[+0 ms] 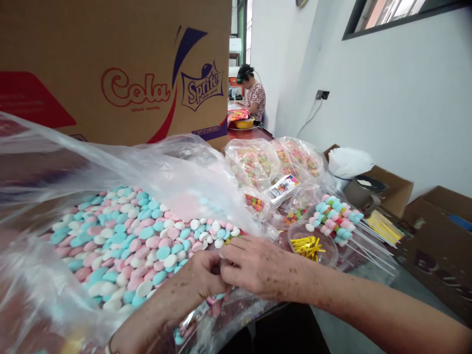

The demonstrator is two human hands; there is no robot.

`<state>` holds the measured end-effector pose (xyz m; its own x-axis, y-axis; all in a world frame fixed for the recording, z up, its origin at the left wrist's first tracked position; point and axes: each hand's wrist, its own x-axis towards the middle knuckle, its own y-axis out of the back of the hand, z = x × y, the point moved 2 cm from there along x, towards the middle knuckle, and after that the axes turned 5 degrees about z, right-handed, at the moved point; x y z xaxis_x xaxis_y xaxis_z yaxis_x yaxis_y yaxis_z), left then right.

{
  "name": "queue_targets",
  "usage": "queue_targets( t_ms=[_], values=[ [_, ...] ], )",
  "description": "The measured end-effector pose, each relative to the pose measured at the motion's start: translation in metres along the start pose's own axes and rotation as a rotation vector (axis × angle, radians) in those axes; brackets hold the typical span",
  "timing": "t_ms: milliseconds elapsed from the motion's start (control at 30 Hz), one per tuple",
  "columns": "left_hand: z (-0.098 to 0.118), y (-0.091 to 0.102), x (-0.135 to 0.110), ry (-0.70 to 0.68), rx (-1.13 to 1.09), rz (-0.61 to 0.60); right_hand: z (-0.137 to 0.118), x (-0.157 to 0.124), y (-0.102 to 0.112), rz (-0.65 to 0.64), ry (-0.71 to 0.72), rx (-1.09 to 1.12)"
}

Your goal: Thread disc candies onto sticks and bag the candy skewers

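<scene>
My left hand and my right hand meet at the front edge of a large pile of pink, blue and white candies. Both are closed, fingertips pressed together. Whatever they pinch is hidden behind the fingers. Below my left wrist, a clear packet with coloured candies shows in part. To the right of my right hand stands a round clear tub holding gold twist ties. Candy skewers on white sticks lie just beyond it.
A large cardboard box rises behind the pile, with a clear plastic sheet before it. Bags of coloured ring candies, a stack of printed cards and a grey mug stand further back. Another person sits beyond.
</scene>
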<state>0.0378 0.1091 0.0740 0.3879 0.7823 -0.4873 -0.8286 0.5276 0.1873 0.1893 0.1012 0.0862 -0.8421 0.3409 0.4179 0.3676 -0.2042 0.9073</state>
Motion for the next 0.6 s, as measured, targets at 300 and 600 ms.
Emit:
queue_targets(
  t_ms=[300,600],
  values=[
    [-0.008,0.002,0.003,-0.037,0.129,0.044,-0.006,0.003,-0.016,-0.064,-0.049,-0.044],
    [-0.021,-0.011,-0.008,-1.056,0.833,1.091,0.018,0.025,-0.035,0.211,-0.692,0.053]
  ],
)
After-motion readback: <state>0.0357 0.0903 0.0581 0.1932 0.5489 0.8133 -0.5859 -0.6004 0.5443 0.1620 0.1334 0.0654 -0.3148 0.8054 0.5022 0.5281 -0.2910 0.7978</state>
